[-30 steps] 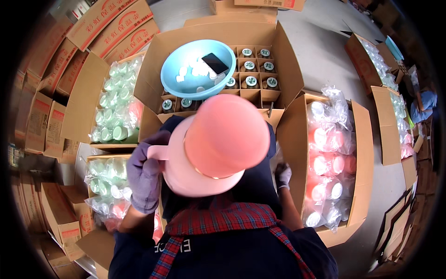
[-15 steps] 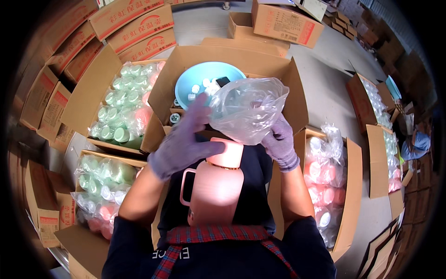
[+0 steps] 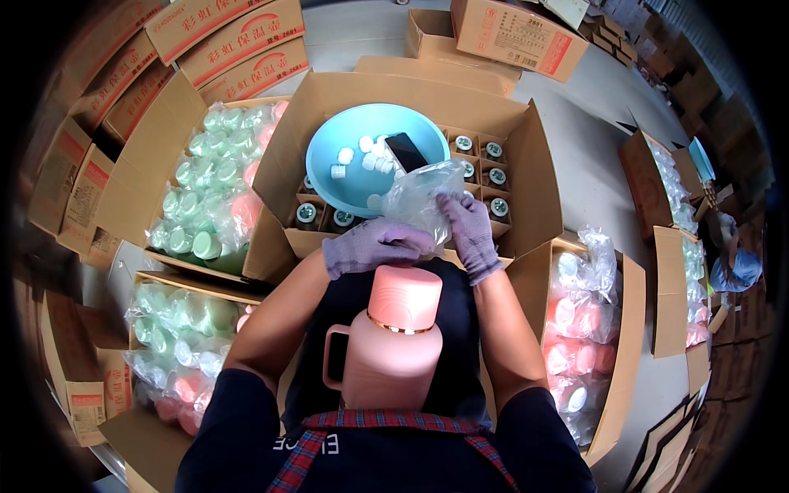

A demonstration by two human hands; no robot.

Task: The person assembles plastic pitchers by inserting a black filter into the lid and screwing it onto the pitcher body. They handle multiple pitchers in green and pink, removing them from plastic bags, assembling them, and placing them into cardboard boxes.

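Note:
A pink jug (image 3: 393, 361) with a side handle and a pink lid (image 3: 406, 297) stands upright against my body, below my hands, with neither hand touching it. Both hands wear light purple gloves. Over the front edge of the open carton in front of me, my right hand (image 3: 471, 234) pinches a clear plastic bag (image 3: 421, 197). My left hand (image 3: 374, 249) is closed at the bag's lower edge, just above the lid; its fingertips are partly hidden. The bag covers part of a light blue basin (image 3: 329, 135), which holds small white caps (image 3: 345, 155) and a dark-screened phone (image 3: 404, 153).
The basin rests on a divided carton (image 3: 536, 164) of bottles with patterned tops (image 3: 498, 207). Cartons of bagged green and pink jugs (image 3: 215, 177) stand left; another with bagged pink jugs (image 3: 575, 312) is right. Stacked cartons (image 3: 238, 41) rise behind. A person in blue (image 3: 735, 267) is far right.
My left hand has gone from spread fingers beside the lid to closed at the bag's edge. The bag has dropped and narrowed, my right hand has moved left, and more of the basin shows.

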